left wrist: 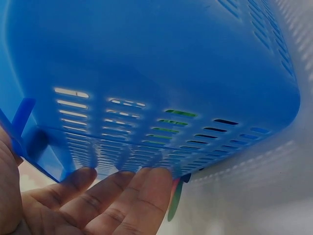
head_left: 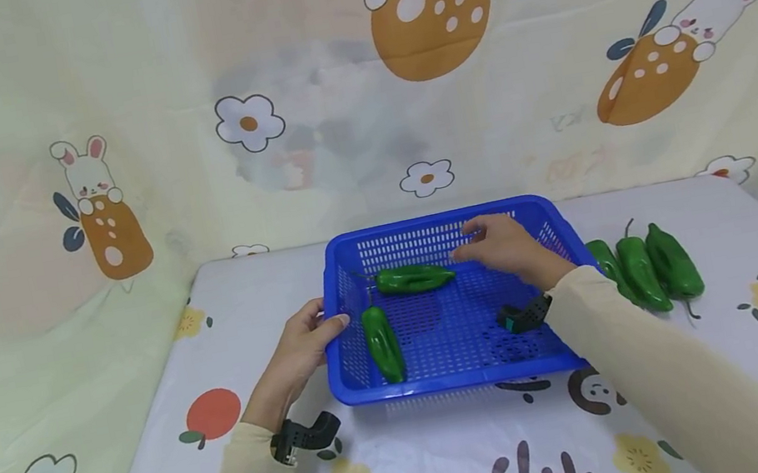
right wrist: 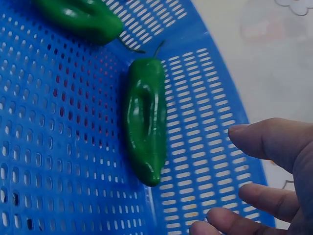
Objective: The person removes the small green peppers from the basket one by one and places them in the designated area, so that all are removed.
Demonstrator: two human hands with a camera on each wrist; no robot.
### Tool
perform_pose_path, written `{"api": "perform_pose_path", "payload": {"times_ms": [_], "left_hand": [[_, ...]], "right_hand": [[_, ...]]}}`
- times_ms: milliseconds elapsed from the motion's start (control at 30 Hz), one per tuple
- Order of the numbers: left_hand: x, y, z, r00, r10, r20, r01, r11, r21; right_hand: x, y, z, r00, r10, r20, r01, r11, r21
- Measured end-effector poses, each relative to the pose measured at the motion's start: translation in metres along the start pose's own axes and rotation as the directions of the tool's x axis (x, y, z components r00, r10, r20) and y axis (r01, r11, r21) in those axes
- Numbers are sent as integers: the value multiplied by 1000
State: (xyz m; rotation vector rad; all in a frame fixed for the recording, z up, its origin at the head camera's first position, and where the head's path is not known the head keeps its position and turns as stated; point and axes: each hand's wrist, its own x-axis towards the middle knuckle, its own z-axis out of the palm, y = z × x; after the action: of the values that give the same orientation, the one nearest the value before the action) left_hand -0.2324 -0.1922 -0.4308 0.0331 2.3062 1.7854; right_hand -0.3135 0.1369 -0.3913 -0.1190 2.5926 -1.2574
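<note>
Basket (head_left: pixel 450 383), as I monitor remotely: left hand (head_left: pixel 298 350) pinches its rim at nine o'clock, presumably for steadiness; right hand (head_left: pixel 506 248) hovers spread, empty, at two. Peppers (head_left: pixel 414 278) lie inside at eleven and eight, three others (head_left: pixel 640 275) outside at three.

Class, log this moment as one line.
left hand: grips blue plastic basket | right hand: empty, over basket | long green peppers: two inside, three visible outside

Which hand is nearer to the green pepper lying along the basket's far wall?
Right. The right hand hovers beside the pointed tip of the green pepper, holding nothing; the left hand is farther away, gripping the left rim of the blue basket.
</note>
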Motion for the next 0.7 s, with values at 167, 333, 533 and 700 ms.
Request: {"api": "perform_pose_path", "payload": {"times_ms": [167, 333, 533, 700], "left_hand": [[1, -1, 0, 1000, 7, 1, -7, 1000, 7], [1, 0, 0, 1000, 8, 0, -8, 1000, 9], [0, 0, -1, 1000, 9, -1, -9, 1000, 3], [-1, 0, -1, 1000, 3, -5, -3, 1000, 8]], "right_hand": [[9, 2, 7, 999, 0, 34, 0, 1000, -4], [15, 2, 13, 998, -11, 59, 11, 1000, -6], [24, 1, 23, 997, -10, 71, 11, 1000, -14], [27, 1, 32, 994, 4, 110, -5, 1000, 13]]}}
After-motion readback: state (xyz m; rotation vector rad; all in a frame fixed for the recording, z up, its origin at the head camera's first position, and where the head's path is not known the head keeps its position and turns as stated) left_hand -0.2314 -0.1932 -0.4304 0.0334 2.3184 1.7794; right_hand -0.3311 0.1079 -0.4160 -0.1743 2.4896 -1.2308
